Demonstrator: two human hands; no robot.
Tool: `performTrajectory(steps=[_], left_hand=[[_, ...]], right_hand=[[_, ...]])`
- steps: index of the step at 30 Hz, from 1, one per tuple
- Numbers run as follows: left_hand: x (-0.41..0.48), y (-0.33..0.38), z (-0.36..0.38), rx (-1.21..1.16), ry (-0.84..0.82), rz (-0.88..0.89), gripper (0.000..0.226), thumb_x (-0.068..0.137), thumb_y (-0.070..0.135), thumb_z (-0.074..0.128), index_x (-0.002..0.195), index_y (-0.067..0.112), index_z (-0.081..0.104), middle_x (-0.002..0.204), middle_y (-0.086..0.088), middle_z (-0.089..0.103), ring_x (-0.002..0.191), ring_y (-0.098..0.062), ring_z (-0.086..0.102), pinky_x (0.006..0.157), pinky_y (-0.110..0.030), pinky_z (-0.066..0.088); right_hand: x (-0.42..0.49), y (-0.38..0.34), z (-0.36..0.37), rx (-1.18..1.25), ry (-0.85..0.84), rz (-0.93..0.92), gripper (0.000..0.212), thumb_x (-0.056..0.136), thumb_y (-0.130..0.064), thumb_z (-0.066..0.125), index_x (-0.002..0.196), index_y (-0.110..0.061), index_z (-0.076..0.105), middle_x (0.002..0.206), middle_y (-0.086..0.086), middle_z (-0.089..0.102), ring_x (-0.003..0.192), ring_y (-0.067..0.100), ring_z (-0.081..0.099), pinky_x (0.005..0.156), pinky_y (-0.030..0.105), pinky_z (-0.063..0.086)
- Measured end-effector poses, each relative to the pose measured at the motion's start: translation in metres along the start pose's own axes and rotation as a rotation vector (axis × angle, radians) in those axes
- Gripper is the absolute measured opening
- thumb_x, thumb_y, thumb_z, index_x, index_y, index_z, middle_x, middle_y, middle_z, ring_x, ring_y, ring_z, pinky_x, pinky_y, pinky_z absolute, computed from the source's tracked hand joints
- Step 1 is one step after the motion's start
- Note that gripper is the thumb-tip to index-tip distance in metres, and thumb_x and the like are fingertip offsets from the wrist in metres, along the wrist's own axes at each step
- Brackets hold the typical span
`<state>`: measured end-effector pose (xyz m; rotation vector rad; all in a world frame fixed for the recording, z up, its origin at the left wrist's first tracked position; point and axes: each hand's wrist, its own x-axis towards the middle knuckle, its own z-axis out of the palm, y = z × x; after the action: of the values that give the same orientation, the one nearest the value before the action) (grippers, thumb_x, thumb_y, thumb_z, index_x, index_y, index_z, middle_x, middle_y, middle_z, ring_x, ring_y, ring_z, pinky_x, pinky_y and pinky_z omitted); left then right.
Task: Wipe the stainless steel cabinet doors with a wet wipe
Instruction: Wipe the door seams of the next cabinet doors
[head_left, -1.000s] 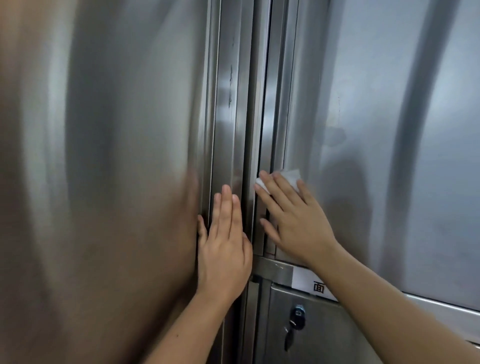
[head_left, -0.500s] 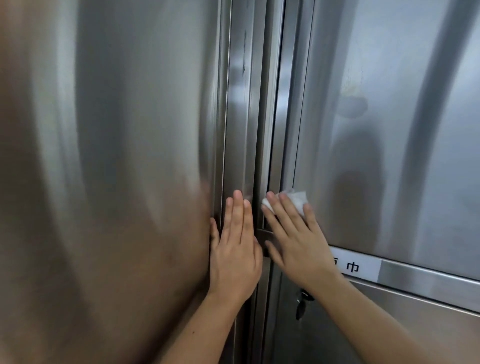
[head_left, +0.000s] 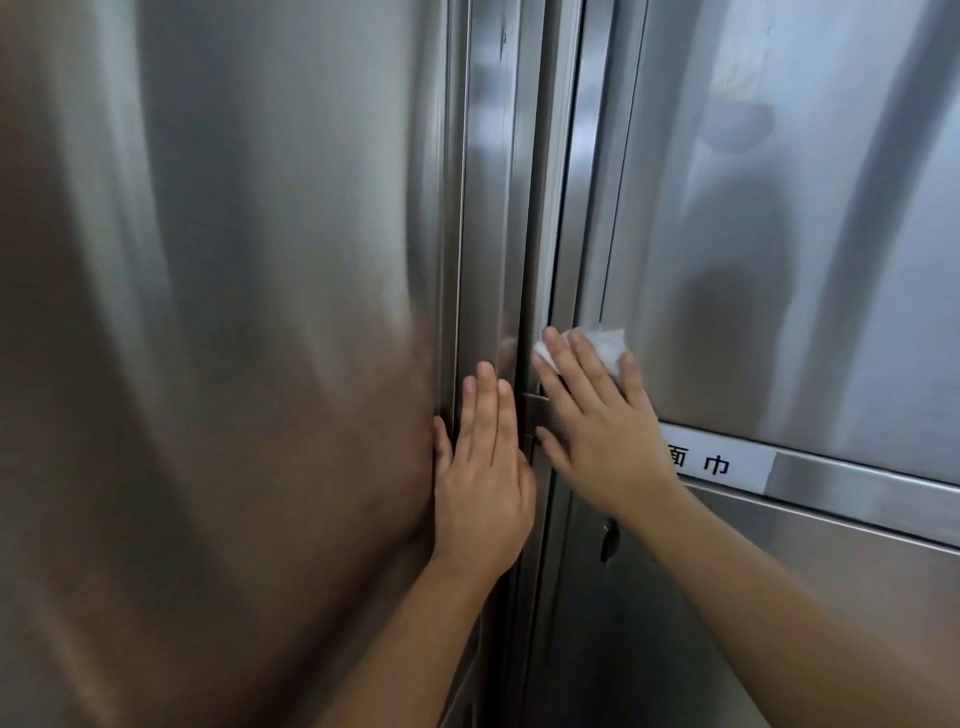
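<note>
Two stainless steel cabinet doors fill the view: a left door (head_left: 234, 312) and an upper right door (head_left: 779, 234). My right hand (head_left: 597, 431) lies flat with straight fingers on a white wet wipe (head_left: 602, 343), pressing it against the lower left corner of the right door. Most of the wipe is hidden under the fingers. My left hand (head_left: 483, 478) rests flat with straight fingers on the vertical frame strip (head_left: 488, 208) between the doors, its thumb at the left door's edge.
A white label with black characters (head_left: 717, 465) sits on the horizontal rail under the right door. Below it is a lower door (head_left: 727, 623) with a dark key lock (head_left: 608, 540). The steel shows blurry reflections.
The view has shifted so the label and rail show more. My right hand with the wipe has edged slightly right along the door's lower corner. The left hand stays on the frame strip.
</note>
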<state>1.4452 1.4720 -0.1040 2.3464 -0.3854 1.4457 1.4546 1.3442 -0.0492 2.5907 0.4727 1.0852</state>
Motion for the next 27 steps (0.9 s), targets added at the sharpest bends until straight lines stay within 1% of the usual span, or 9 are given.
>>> performTrajectory(steps=[3,7,10,15,17,19,20,23,27], left_hand=[[-0.007,-0.002,0.002,0.016,-0.021,0.004,0.059,0.084,0.017,0.034,0.14,0.0,0.022,0.149,-0.016,0.016,0.137,-0.032,0.019,0.102,-0.056,0.02],[-0.016,-0.004,0.0,0.008,-0.052,0.012,0.061,0.084,0.017,0.034,0.142,0.001,0.019,0.15,-0.014,0.013,0.138,-0.03,0.017,0.103,-0.055,0.015],[-0.023,-0.005,0.0,-0.024,-0.065,0.005,0.062,0.084,0.016,0.035,0.142,0.001,0.018,0.151,-0.013,0.013,0.139,-0.028,0.017,0.103,-0.055,0.011],[-0.031,-0.005,0.0,-0.061,-0.077,-0.01,0.059,0.085,0.015,0.034,0.141,0.001,0.021,0.15,-0.014,0.016,0.137,-0.031,0.019,0.103,-0.056,0.011],[-0.033,-0.005,-0.001,-0.061,-0.09,-0.013,0.058,0.086,0.015,0.033,0.141,0.001,0.021,0.15,-0.014,0.015,0.138,-0.03,0.018,0.104,-0.055,0.011],[-0.035,-0.005,-0.001,-0.063,-0.102,-0.024,0.058,0.087,0.015,0.032,0.141,0.002,0.02,0.15,-0.014,0.014,0.138,-0.029,0.017,0.104,-0.054,0.01],[-0.036,-0.005,0.0,-0.064,-0.107,-0.031,0.057,0.087,0.015,0.032,0.141,0.002,0.021,0.15,-0.014,0.015,0.138,-0.029,0.017,0.104,-0.055,0.01],[-0.043,-0.003,0.001,-0.07,-0.122,-0.052,0.057,0.087,0.015,0.031,0.141,0.002,0.022,0.15,-0.014,0.018,0.137,-0.03,0.018,0.102,-0.056,0.01],[-0.053,-0.002,0.002,-0.087,-0.168,-0.085,0.057,0.088,0.017,0.029,0.142,0.003,0.018,0.151,-0.013,0.014,0.139,-0.029,0.016,0.103,-0.055,0.009]], right_hand=[[-0.023,-0.011,0.007,0.024,-0.09,-0.006,0.068,0.09,-0.042,0.049,0.147,-0.015,0.022,0.155,0.003,0.009,0.143,0.023,0.007,0.111,0.047,0.005],[-0.03,-0.013,0.007,0.052,-0.134,0.004,0.067,0.096,-0.045,0.028,0.146,-0.021,-0.009,0.148,-0.005,-0.027,0.133,0.015,-0.03,0.105,0.041,-0.021],[-0.033,-0.017,0.001,0.087,-0.135,0.028,0.07,0.095,-0.045,0.029,0.146,-0.021,-0.013,0.147,-0.005,-0.029,0.134,0.014,-0.03,0.104,0.042,-0.021],[-0.056,-0.028,0.008,0.061,-0.209,-0.042,0.068,0.096,-0.04,0.029,0.145,-0.018,-0.013,0.146,-0.002,-0.031,0.129,0.019,-0.036,0.097,0.042,-0.033],[-0.062,-0.03,0.011,0.026,-0.228,-0.042,0.067,0.096,-0.038,0.031,0.146,-0.017,-0.009,0.147,0.001,-0.027,0.132,0.022,-0.03,0.1,0.047,-0.028],[-0.065,-0.032,0.012,-0.028,-0.205,-0.021,0.067,0.094,-0.037,0.036,0.147,-0.016,0.001,0.152,0.005,-0.013,0.139,0.024,-0.014,0.105,0.049,-0.016],[-0.065,-0.034,0.013,-0.053,-0.194,-0.013,0.067,0.094,-0.037,0.036,0.146,-0.015,0.0,0.152,0.007,-0.012,0.14,0.024,-0.012,0.105,0.049,-0.016],[-0.065,-0.043,0.021,-0.109,-0.24,0.002,0.067,0.099,-0.038,0.022,0.139,-0.01,-0.024,0.14,0.013,-0.038,0.127,0.027,-0.037,0.094,0.047,-0.033],[-0.068,-0.054,0.03,-0.157,-0.256,0.065,0.069,0.1,-0.039,0.016,0.133,-0.004,-0.035,0.133,0.018,-0.046,0.124,0.031,-0.041,0.092,0.047,-0.032]])
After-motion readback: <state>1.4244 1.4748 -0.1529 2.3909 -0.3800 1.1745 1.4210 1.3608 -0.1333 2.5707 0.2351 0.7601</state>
